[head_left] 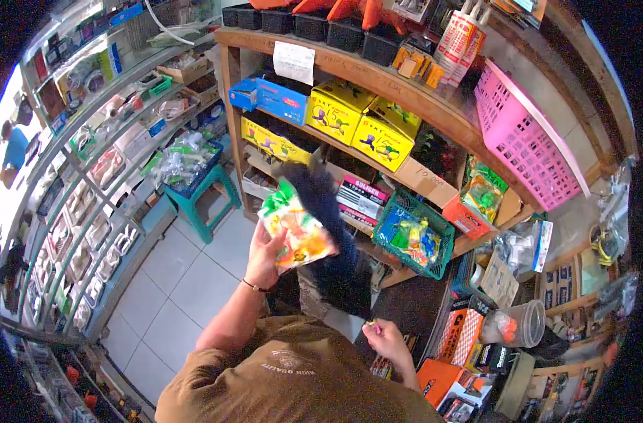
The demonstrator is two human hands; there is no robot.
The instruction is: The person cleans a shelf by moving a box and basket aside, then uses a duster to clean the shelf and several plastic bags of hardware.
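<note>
My left hand [266, 250] is raised in front of my chest, its fingers closed on the lower left side of a plastic packet [300, 240] with green, orange and white colouring. My right hand [388, 340] is lower, near my waist, and grips the end of a black feather duster [335, 261]. The duster reaches up and away from that hand, its dark fluffy head smeared by motion and passing behind the packet. Beyond it stands a wooden shelf [399, 81] with yellow boxes [335, 109].
A green basket [414, 233] of small packets sits on the lower shelf. The pink basket [526, 137] leans at upper right. On the left, a teal stool [203, 197] bears a tray of bagged goods beside a glass display case [88, 211]. Boxes and a clear tub [522, 324] crowd the right.
</note>
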